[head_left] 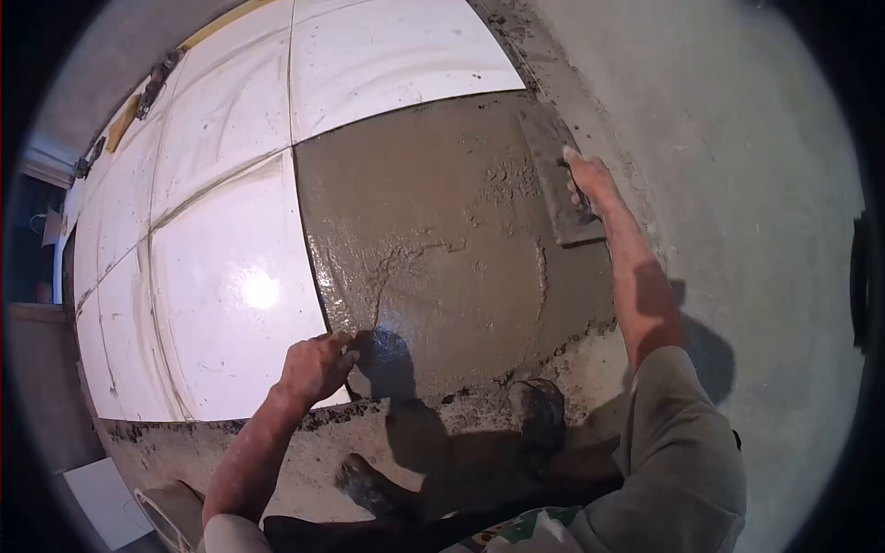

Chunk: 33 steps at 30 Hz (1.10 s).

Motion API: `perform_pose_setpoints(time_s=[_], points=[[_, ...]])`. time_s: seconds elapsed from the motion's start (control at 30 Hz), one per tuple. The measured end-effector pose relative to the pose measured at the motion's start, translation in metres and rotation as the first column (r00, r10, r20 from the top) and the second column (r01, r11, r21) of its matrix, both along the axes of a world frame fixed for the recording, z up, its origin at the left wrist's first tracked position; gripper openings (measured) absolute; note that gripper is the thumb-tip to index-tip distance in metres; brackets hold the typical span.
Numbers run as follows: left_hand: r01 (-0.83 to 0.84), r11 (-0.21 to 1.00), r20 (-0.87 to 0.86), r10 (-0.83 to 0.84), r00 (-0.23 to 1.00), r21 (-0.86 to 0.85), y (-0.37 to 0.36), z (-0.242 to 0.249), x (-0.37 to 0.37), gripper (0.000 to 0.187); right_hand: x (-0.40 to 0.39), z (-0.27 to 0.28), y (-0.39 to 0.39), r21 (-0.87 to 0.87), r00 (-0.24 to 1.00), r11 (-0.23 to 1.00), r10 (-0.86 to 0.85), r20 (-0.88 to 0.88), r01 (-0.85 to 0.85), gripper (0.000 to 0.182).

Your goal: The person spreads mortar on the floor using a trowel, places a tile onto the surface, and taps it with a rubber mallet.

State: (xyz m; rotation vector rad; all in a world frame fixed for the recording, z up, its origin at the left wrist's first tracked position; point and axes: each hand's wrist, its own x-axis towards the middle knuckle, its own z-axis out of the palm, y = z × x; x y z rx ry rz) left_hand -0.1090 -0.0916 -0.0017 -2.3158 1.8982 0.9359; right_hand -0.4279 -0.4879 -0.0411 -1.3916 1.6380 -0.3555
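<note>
Wet grey mortar (442, 304) covers a square patch beside white floor tiles (221, 267). My right hand (590, 184) is wrapped round the handle of a flat rectangular trowel (550, 175), which lies on the mortar's right side near the wall. My left hand (320, 366) is low at the corner where the nearest tile meets the mortar, its fingers bent together. Whatever those fingers may hold is too small to make out. Ridges and rough lumps mark the mortar between my hands.
A grey wall (737, 166) rises on the right. My dark shoes (536, 415) are on the rough ground below the mortar. At the lower left are a round container (171, 507) and a loose white tile (109, 502). Debris lies along the far left tile edge.
</note>
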Motion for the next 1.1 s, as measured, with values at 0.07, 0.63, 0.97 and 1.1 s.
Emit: perform_pose_setpoints(time_s=[0.07, 0.63, 0.97, 1.1], points=[[0.031, 0.995, 0.036, -0.035, 0.999, 0.098, -0.005, -0.006, -0.001, 0.033, 0.014, 0.003, 0.005, 0.013, 0.978, 1.0, 0.001, 0.207, -0.004, 0.05], [0.031, 0.999, -0.039, -0.031, 0.999, -0.012, -0.031, -0.003, 0.004, 0.031, 0.014, 0.043, 0.095, 0.182, 0.417, 0.511, 0.822, -0.387, -0.84, 0.057], [-0.191, 0.982, -0.083, 0.19, 0.978, -0.002, 0.011, 0.014, -0.011, 0.027, 0.077, 0.015, -0.055, -0.152, 0.469, 0.506, 0.591, -0.656, -0.849, 0.037], [-0.269, 0.963, -0.06, 0.27, 0.961, 0.026, 0.031, 0.021, -0.026, 0.029, 0.107, -0.006, -0.045, -0.136, 0.459, 0.485, 0.646, -0.61, -0.864, 0.037]])
